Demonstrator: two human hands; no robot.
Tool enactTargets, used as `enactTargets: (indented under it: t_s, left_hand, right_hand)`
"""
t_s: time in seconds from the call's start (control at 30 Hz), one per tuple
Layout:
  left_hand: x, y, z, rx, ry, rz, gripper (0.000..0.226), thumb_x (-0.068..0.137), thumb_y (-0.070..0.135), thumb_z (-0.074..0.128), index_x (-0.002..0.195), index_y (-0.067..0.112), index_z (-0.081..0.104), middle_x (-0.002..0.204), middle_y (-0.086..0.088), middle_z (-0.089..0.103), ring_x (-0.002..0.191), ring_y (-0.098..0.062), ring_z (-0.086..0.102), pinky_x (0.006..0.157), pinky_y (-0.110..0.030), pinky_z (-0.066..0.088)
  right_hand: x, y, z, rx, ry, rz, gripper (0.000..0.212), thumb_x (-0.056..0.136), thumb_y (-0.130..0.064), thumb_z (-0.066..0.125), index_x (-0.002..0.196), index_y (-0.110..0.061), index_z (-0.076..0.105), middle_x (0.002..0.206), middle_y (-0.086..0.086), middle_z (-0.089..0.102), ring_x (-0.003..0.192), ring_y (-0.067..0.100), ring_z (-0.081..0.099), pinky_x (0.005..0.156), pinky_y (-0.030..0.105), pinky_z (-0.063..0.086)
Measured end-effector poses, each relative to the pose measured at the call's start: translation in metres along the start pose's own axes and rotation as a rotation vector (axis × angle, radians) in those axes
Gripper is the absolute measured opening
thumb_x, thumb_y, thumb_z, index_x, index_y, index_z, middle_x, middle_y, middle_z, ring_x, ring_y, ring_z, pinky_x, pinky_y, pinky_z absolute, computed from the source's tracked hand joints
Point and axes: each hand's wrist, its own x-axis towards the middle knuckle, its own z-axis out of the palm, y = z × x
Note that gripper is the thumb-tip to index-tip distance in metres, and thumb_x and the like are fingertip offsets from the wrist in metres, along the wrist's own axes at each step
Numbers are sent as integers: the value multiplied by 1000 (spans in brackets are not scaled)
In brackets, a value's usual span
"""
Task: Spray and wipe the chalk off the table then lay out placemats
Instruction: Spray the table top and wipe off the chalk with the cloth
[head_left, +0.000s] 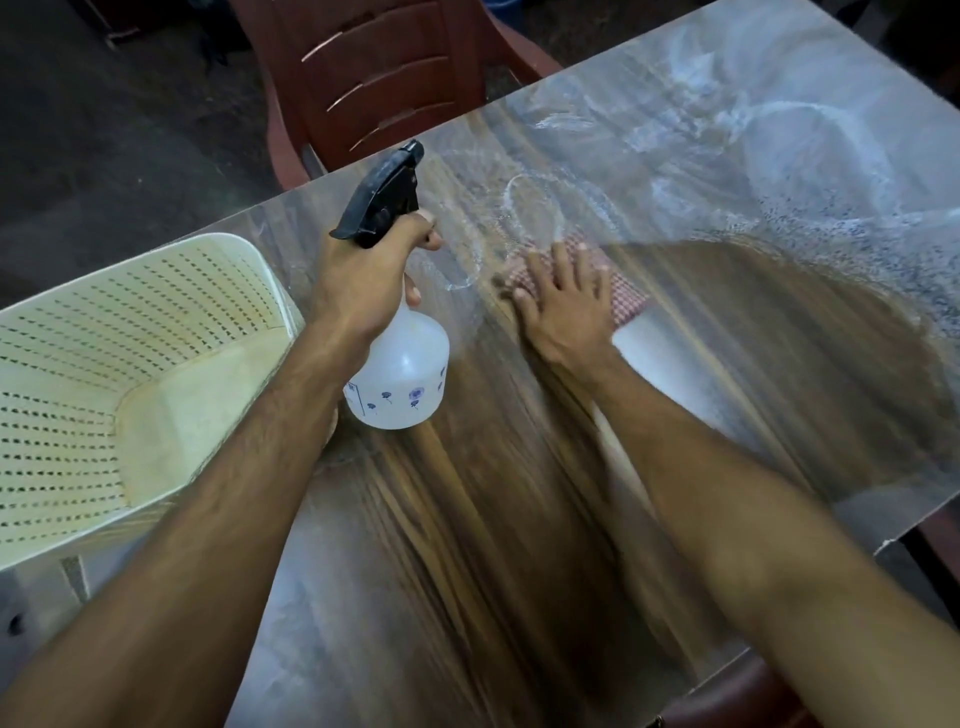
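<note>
My left hand grips the neck of a white spray bottle with a black trigger head, held over the left part of the wooden table. My right hand lies flat, fingers spread, pressing a red checked cloth onto the tabletop. White chalk marks curl just beyond the cloth, and broader chalk smears cover the far right of the table. Spray droplets speckle the surface to the right. The near part of the table looks dark and wet.
A cream perforated plastic chair stands at the table's left side. A dark red plastic chair is at the far edge, and part of another shows at the near right. The table's right edge has a chipped corner.
</note>
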Motion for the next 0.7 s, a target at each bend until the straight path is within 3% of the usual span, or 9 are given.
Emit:
enactTargets:
  t_s: [0.1,0.17,0.27,0.33,0.4,0.53,0.63,0.7]
  left_hand:
    - [0,2,-3,-2,1,17,21,92,37,61,100,20,71,96,8,75,47,-7,51,70,-31,50]
    - [0,6,-5,-8,2,29,16,91,37,62,88,24,70,95,5,75,46,-8,51,69,-32,49]
    - [0,12,-8,-10,11,44,16,88,38,63,78,28,69,94,3,75,45,-8,51,68,-33,49]
    - [0,14,-9,-17,9,40,16,88,39,63,79,28,69,93,5,75,45,-8,51,69,-35,50]
    - [1,15,-9,-17,5,31,17,87,41,63,79,29,70,93,6,75,46,-8,52,71,-37,51]
    - [-3,12,-5,-7,-13,23,17,87,43,63,81,29,71,94,6,75,48,-8,53,74,-36,51]
    - [-6,10,-1,-23,-33,23,17,90,39,63,84,26,70,95,7,75,47,-9,53,68,-31,50]
    - [-10,9,2,-30,-41,28,16,91,36,62,83,25,69,95,6,75,46,-10,52,65,-29,49]
  right_hand:
    - [2,-53,10,-67,-62,-151,64,99,-62,11,156,-33,4,165,4,-5,151,28,-8,117,52,-11]
    - [-23,-76,17,-83,-97,-255,66,96,-59,2,156,-31,2,165,4,-5,151,27,-8,120,54,-6]
    - [-82,-76,24,-58,-114,-385,67,96,-58,0,156,-28,8,165,4,4,152,27,-2,121,54,3]
    - [-113,-54,29,-72,-143,-446,62,100,-60,7,155,-33,7,164,1,2,152,26,-2,121,52,-4]
    - [-122,-21,26,-105,-135,-389,62,99,-63,7,155,-38,3,164,0,-3,151,26,-5,118,52,-9]
    - [-82,29,7,-80,-33,-57,63,99,-64,7,156,-38,3,164,-1,-4,151,24,-5,120,52,-6]
    - [-40,19,0,-17,-3,55,65,98,-64,9,156,-35,8,165,2,-1,151,26,-5,118,52,-7]
    - [-29,-8,5,-26,-24,11,66,97,-65,11,156,-35,9,165,4,-2,151,28,-5,116,53,-10]
